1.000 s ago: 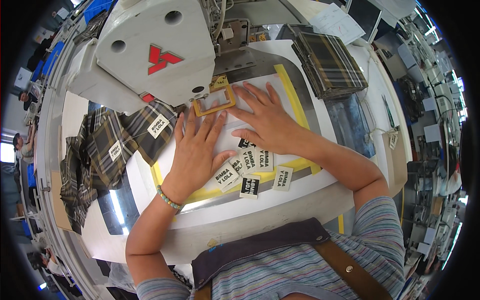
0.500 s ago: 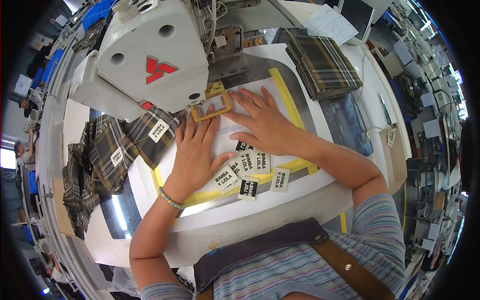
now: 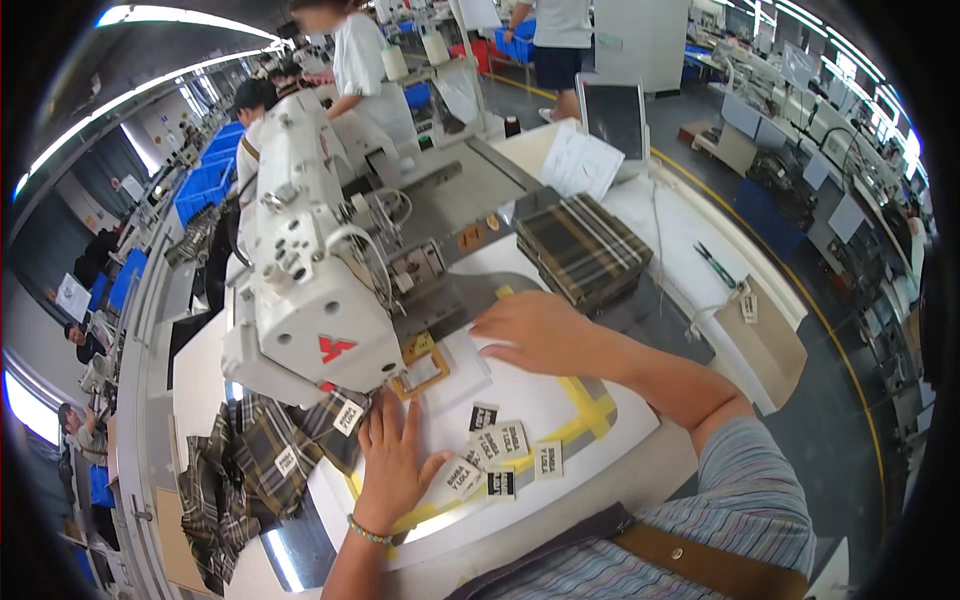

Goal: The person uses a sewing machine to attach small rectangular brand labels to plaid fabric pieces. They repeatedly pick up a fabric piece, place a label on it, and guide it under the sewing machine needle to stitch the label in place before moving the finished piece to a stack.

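My left hand (image 3: 393, 460) lies with fingers spread on a white sheet edged with yellow tape, fingertips at a small yellow metal frame (image 3: 425, 384) beneath the white sewing machine head (image 3: 300, 340). My right hand (image 3: 535, 335) reaches over the sheet's far right part, fingers apart and slightly bent, nothing visible in them. Between and below my hands lies a loose group of several white and black fabric labels (image 3: 500, 438). Left of my left hand, plaid fabric pieces (image 3: 235, 470) are bunched, with white labels on them.
A stack of plaid pieces (image 3: 585, 245) sits back right, with papers (image 3: 582, 160) and a dark screen (image 3: 610, 115) behind it. Snips (image 3: 715, 262) lie on the right ledge. Co-workers (image 3: 360, 70) stand beyond the machine; blue bins (image 3: 205, 180) line the left.
The view has tilted up, showing more of the room and setting the bench lower in the picture. My right hand has moved back and slightly away from the yellow frame.
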The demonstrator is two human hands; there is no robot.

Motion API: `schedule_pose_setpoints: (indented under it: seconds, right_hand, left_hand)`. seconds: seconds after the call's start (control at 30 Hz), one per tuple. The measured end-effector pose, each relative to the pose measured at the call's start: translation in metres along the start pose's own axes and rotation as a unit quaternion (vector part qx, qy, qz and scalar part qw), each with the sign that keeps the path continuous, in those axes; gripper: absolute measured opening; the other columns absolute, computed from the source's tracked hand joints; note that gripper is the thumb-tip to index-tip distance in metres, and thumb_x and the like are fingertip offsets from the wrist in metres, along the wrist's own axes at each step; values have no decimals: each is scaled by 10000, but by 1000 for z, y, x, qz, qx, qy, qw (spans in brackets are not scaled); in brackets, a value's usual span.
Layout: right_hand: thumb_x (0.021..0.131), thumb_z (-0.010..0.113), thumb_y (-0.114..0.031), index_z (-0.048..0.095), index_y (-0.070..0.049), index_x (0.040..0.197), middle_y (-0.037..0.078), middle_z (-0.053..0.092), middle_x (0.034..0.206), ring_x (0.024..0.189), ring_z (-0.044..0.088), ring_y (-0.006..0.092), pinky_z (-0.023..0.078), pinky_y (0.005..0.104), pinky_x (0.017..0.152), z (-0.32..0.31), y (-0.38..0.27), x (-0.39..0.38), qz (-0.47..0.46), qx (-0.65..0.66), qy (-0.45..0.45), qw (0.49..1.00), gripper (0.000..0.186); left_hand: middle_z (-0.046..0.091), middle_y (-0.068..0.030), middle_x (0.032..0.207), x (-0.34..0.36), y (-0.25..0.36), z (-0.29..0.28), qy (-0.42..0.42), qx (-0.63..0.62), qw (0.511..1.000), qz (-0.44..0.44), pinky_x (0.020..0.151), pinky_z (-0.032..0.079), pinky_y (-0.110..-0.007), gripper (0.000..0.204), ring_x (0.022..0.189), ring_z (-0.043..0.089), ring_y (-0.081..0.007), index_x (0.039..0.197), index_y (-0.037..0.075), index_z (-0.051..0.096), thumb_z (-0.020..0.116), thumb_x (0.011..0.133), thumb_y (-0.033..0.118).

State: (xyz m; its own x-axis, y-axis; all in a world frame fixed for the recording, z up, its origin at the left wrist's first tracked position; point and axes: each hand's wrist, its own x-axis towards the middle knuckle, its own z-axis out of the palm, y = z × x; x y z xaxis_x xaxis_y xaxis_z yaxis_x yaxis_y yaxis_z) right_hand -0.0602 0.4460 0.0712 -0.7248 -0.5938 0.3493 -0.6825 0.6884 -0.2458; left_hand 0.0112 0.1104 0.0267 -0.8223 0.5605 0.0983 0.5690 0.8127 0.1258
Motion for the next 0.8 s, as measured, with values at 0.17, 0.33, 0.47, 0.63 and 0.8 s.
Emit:
schedule_pose_setpoints:
  seconds: [0.17,0.33,0.47,0.63,0.8]
  right_hand:
    - [888,809,-228,736,-77,1342,102,693,1417,1297,643,296,529,440,1092,-82,32,-32,139,-129,-61,980,484]
    - [836,845,-198,752,-63,1338,99,651,1510,1355,615,312,507,450,1125,-80,76,-71,175,-87,-46,980,528]
    - [890,791,-178,826,-61,1164,108,738,1363,1237,686,324,539,441,1064,-84,87,-70,138,-60,-46,988,299]
    - [886,776,-140,840,-52,1012,94,798,1090,1034,739,344,577,433,931,-79,82,-65,154,-69,12,986,166]
    - [885,779,-133,825,-41,956,117,770,986,983,733,355,561,460,881,-89,65,-58,177,-50,7,983,125]
  left_hand:
    - [296,-317,1730,-26,-10,-1,43,-37,997,-45,1282,203,-588,809,1581,297,-511,1633,7,433,606,1053,544]
    - [533,-192,1618,-34,9,-19,103,-73,992,-12,1226,346,-529,597,1513,450,-425,1508,20,583,710,1019,338]
    - [710,-160,1408,-22,48,-39,140,-146,978,49,1106,506,-479,429,1324,643,-384,1349,14,703,774,972,206]
    - [746,-149,1321,7,86,-36,172,-197,956,132,972,594,-428,367,1141,729,-345,1278,12,735,794,953,170]
    - [765,-133,1224,24,85,0,254,-155,944,143,873,612,-394,260,1020,737,-310,1172,5,749,794,928,83]
